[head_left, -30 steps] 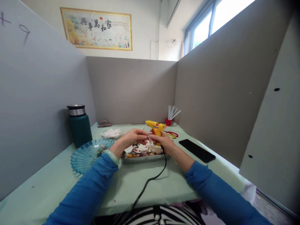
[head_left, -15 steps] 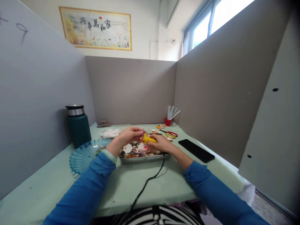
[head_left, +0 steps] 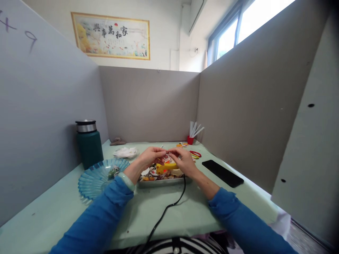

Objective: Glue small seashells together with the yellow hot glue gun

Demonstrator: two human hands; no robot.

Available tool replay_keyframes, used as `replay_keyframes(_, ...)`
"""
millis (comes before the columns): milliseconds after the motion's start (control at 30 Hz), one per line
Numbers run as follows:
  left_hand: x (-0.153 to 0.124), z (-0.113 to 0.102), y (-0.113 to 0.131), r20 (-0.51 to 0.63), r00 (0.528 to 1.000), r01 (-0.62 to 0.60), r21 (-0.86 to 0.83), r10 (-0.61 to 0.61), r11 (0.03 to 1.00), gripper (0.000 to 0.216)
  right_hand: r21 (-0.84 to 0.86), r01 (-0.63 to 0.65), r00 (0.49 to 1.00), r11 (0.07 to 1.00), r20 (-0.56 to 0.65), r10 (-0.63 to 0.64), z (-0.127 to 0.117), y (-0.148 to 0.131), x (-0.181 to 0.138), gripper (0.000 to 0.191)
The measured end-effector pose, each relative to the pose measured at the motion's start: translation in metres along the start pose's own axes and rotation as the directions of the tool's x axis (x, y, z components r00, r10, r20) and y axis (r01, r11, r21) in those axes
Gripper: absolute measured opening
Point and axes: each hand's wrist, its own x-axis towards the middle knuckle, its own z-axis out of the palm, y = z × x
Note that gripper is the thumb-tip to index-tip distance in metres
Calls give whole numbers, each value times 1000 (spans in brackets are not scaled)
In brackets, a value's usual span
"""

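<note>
Two pinched hands (head_left: 149, 158) (head_left: 187, 164) between plate (head_left: 90, 180) and phone (head_left: 222, 173): glue gun (head_left: 171, 166) right, left's hold unclear

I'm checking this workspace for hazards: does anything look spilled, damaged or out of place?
Nothing is plainly spilled or damaged. Slightly awkward: the thin black cord of the yellow plastic glue gun trails across the pale green tablecloth and over its near edge, where it might snag.
</note>
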Motion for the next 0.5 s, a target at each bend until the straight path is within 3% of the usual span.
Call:
replay_keyframes(167, 0, 8, -2, -37, 998, -57, -23, 57, 998, 35, 151, -186, 980, 971, -37, 193, 1, 1, -1, 15)
replay_keyframes(333, 5, 15, -8, -148, 975, -160, 38, 164, 986, 32, 263, -273, 959, 926, -2, 283, 7, 5, -1, 18)
replay_keyframes(500, 7, 16, -8, -176, 953, -226, 119, 245, 967, 26, 326, -351, 935, 878, 74, 346, 10, 7, -1, 19)
